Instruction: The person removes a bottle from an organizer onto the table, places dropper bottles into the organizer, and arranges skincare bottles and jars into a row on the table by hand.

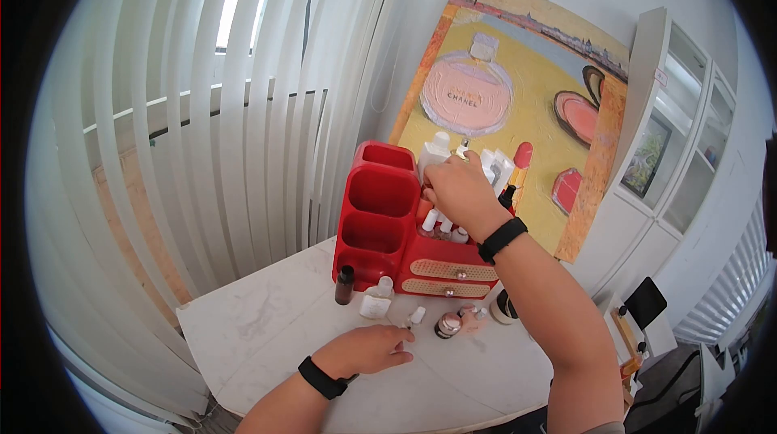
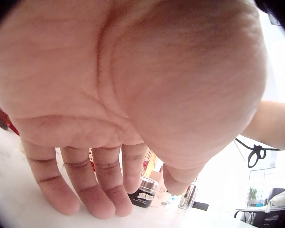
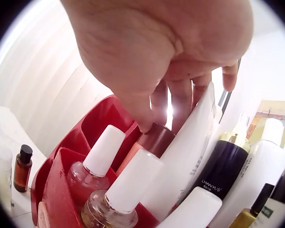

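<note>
Nearest, the left hand is low at the white surface, its grip relaxed and empty, near a small white-capped bottle. Beyond are a dark jar and a red organizer. At the organizer, the right hand has a narrow grip, pinching a brown-capped bottle beside a white tube. Farther back, a painting leans.

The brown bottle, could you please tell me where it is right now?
In the head view, the brown bottle stands on the table, by the left front corner of the red organizer, just left of the clear bottle.
</note>
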Tool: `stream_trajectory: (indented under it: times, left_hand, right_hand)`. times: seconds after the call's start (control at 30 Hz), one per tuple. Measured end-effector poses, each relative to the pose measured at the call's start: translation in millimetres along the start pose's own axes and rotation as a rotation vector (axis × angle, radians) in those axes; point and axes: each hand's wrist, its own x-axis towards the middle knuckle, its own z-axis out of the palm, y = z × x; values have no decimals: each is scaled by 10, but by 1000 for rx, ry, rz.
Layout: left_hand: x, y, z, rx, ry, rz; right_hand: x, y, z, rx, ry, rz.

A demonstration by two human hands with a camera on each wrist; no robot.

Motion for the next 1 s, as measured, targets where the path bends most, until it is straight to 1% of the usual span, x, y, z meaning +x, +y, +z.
stream_trajectory:
  times: [0.07,0.1,0.17,0.2,0.27,0.3,0.33,0.4,0.43,0.5,0.53,0.6,0.63,0.7,0.73,0.8,0.83,0.87,0.9,0.93,1.0]
  left_hand:
    - [6,-11,10,-7,-1,-1]
    - [9,-29,21,-15,-4,-3]
    - [32,-100,54,-11,-1,16]
    - [39,-115,55,-14,1,38]
    - [8,-25,-11,-13,-23,10]
    - [19,17,-37,-13,-49,-14]
    - [35,-1,-19,-4,-50,-10]
    - [35,-84,32,-4,-28,-6]
    - [35,-51,5,9,-32,-9]
    - [12,46,-59,-37,-66,-41]
    - [15,57,-69,-24,-73,-55]
    - [23,73,-59,-26,-47,-41]
    - [30,80,-70,-22,-47,-52]
    - [48,105,-98,-39,-81,-53]
    - [55,148,-110,-45,-86,-68]
    - [-5,239,-194,-114,-18,19]
    - [-42,265,-255,-123,-8,-22]
    - [-70,289,-316,-176,87,9]
    - [-106,297,-369,-221,183,43]
    - [-151,245,-439,-212,191,11]
    - [-274,137,-554,-238,537,2]
  right_hand:
    - [-49,-32,-109,-34,103,-32]
    - [-67,-46,-179,-33,108,-31]
    - [-118,-98,-387,77,427,-112]
    - [-193,-151,-532,79,432,-111]
    - [-448,-295,-842,303,503,-134]
    - [-603,-338,-910,377,515,-144]
    - [-775,-383,-953,447,530,-153]
    - [-1083,-486,-986,531,532,-234]
    - [-1197,-535,-983,532,545,-228]
    - [-1335,-600,-962,625,480,-260]
    - [-1375,-573,-951,637,494,-252]
    - [-1459,-483,-925,773,609,-166]
    - [-1498,-431,-921,784,614,-165]
    - [-1590,-315,-927,875,687,-132]
    - [-1630,-261,-935,890,682,-126]
    - [-1634,-179,-934,910,761,-169]
    - [-1642,-146,-918,938,789,-154]
    - [-1668,-110,-903,984,781,-153]
    - [-1697,-70,-893,971,799,-123]
    - [-1712,-31,-889,949,826,-96]
    - [-1774,9,-909,1000,836,-79]
